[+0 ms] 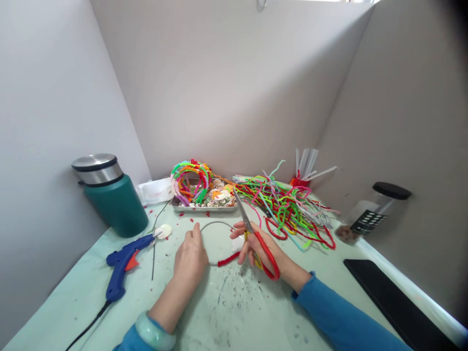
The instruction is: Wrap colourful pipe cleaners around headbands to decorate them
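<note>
In the middle of the table, my left hand is closed on the left side of a thin grey hoop, its fingertips mostly hidden behind the hand. A fuzzy red pipe cleaner is wrapped round part of the hoop's near side. My right hand holds scissors with red and yellow handles, their blades pointing up and away and looking closed. Some fingers of that hand stretch out by the hoop's right side; whether they touch it I cannot tell.
A blue glue gun lies at left, its nozzle on a pale disc, near a green flask. Behind stands a metal tray with colourful hoops. Pipe cleaners pile up at right, near a clear jar and black slab.
</note>
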### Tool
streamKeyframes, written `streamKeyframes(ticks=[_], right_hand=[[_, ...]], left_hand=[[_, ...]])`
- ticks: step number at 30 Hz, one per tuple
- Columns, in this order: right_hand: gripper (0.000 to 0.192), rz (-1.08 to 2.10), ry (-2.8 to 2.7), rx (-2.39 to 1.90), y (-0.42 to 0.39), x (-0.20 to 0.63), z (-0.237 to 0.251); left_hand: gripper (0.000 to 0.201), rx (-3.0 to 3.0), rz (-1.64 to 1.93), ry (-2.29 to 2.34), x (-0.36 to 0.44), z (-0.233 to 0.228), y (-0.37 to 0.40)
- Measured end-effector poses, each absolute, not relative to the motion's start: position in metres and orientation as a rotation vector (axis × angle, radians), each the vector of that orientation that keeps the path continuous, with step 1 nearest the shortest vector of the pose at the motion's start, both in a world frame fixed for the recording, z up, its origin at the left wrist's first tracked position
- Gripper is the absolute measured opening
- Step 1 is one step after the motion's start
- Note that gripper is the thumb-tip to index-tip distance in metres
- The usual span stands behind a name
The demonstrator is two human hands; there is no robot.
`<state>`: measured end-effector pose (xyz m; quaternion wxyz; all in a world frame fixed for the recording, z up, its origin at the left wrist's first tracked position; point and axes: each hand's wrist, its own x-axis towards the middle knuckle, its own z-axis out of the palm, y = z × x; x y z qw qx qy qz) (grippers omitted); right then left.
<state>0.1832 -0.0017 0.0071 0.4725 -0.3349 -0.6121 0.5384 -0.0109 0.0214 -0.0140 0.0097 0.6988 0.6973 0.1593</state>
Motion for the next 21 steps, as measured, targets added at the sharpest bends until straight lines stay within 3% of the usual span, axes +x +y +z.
streamKeyframes(ticks=[5,9,12,18,21], right_hand=[[0.028,1.339,-1.542,-0.923,-0.003,0.196,0.024],[0.046,1.466,-1.581,-0.769,0.0,0.211,0.034],[0.049,1.535,-1.513,-0.685,0.003,0.219,0.036],[0.044,1.443,-1.378,-0.734,0.01,0.232,0.037],[0.039,1.292,-1.312,-0.907,0.021,0.235,0.029]], left_hand=[[0.058,2.125,0.475,2.218,-0.011,-0.009,0.023],[0.04,2.208,0.349,2.178,-0.01,-0.007,0.02],[0.033,2.286,0.33,2.165,-0.01,-0.007,0.018],[0.037,2.219,0.817,2.172,-0.021,-0.003,0.022],[0.028,2.111,1.042,2.104,-0.026,0.0,0.024]])
